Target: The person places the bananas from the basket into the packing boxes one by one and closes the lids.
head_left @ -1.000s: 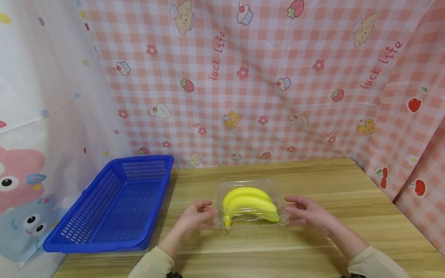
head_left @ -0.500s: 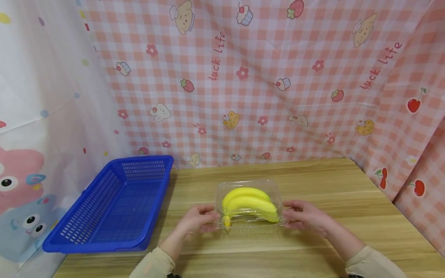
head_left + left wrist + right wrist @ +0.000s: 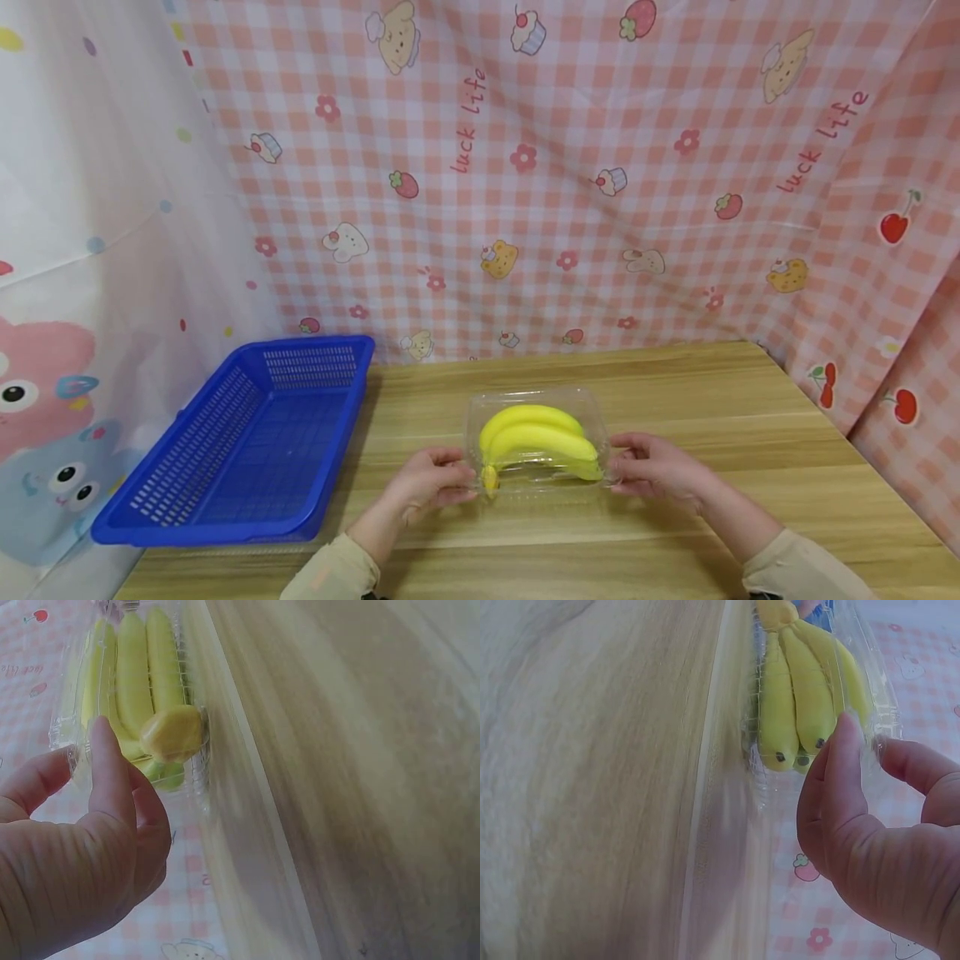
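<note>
In the head view, a clear plastic clamshell box [image 3: 592, 410] sits on the wooden table, lid closed. Inside lies a bunch of yellow bananas [image 3: 536, 437], its stem end toward the left. My left hand [image 3: 429, 479] pinches the box's left edge near the front corner. On the opposite side, my right hand [image 3: 656, 468] pinches the right edge the same way. The left wrist view shows the thumb and a finger at the clear rim beside the bananas [image 3: 135, 675]. From the right wrist, the dark-tipped banana ends [image 3: 799, 697] show through the plastic.
A blue slatted plastic basket [image 3: 322, 467] stands on the left of the table. Bare wooden tabletop [image 3: 720, 392] surrounds the box. A pink checked curtain [image 3: 562, 217] hangs behind the table, and a white patterned curtain [image 3: 90, 175] hangs at the left.
Both hands have moved inward slightly, and their fingers have gone from spread beside the box to pinching its two sides. The box, bananas and basket stand where they were.
</note>
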The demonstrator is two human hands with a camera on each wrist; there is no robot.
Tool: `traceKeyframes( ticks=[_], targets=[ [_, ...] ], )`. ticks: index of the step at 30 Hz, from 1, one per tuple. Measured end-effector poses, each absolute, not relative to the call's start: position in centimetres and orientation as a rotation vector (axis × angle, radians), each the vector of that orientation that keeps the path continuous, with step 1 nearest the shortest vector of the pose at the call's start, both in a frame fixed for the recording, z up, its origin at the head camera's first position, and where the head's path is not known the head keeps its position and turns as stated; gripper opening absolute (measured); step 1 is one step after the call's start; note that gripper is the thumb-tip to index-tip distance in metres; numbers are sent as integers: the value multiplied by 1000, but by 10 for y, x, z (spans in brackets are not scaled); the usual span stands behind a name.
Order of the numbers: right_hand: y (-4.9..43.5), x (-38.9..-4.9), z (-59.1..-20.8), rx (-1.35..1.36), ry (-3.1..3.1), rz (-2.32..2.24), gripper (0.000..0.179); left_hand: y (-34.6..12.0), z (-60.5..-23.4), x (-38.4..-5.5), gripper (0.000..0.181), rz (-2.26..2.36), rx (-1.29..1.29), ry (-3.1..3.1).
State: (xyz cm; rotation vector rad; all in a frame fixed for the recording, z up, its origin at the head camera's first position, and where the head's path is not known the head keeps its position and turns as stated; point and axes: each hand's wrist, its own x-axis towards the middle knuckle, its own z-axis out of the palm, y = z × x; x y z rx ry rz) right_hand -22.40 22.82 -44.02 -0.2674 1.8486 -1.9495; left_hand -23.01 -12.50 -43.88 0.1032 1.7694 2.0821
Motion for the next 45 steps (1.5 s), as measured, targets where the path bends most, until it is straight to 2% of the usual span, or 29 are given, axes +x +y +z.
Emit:
traceKeyframes(
  ticks=[45],
  targets=[
    [219, -219, -439, -202, 1999, -1922, 65, -118, -442, -229, 60, 2116, 33, 1805]
  ],
)
